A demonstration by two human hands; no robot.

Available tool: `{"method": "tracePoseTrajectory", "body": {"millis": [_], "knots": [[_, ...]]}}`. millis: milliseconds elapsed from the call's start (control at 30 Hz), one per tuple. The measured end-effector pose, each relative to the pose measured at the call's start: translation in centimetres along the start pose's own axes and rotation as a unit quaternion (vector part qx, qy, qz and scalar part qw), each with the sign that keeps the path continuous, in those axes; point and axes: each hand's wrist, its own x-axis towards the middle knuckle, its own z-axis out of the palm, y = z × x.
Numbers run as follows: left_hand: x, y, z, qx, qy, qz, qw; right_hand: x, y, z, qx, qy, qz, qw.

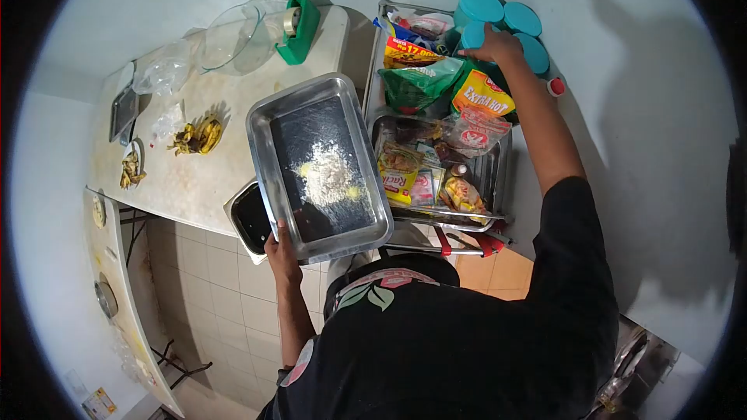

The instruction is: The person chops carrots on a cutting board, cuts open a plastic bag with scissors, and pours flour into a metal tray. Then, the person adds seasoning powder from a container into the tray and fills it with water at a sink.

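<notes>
My left hand [285,257] grips the near left edge of a deep metal tray [338,247], holding it tilted in front of my body. A heap of white powder [327,175] with yellowish patches lies on the tray's bottom. My right arm is stretched forward, and my right hand [498,47] is on a teal-lidded jar [471,35], its thumb and fingers over the lid. Other teal-lidded jars [523,19] stand around it. Below the right hand is a yellow and orange "Extra Hot" packet [484,95], beside a green packet [420,84].
A rack [375,70] holds a lower tray [498,179] of seasoning packets. On the left table [233,120] are banana peels [198,136], plastic bags [165,68], a glass bowl [233,39] and a green tape dispenser [299,35]. A dark container [250,218] sits under the tray's left side.
</notes>
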Motion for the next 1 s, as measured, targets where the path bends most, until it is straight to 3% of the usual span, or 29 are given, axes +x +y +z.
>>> {"method": "tracePoseTrajectory", "body": {"millis": [233,633,733,1000], "knots": [[1.1,0.3,-0.3,0.011,-0.002,0.017,1.0,-0.2,0.2,-0.5,0.012,0.023,0.027,0.999],[1.2,-0.8,-2.4,-0.023,0.015,-0.011,1.0,1.5,2.9,-0.5,0.06,0.08,-0.081,0.992],[0.9,-0.2,-1.8,-0.032,0.006,-0.015,0.999,1.6,4.5,-2.2,0.1,0.124,-0.098,0.982],[1.3,-0.3,-1.1,0.001,-0.021,-0.002,1.0,0.1,6.7,-7.2,0.252,0.117,-0.074,0.958]]}}
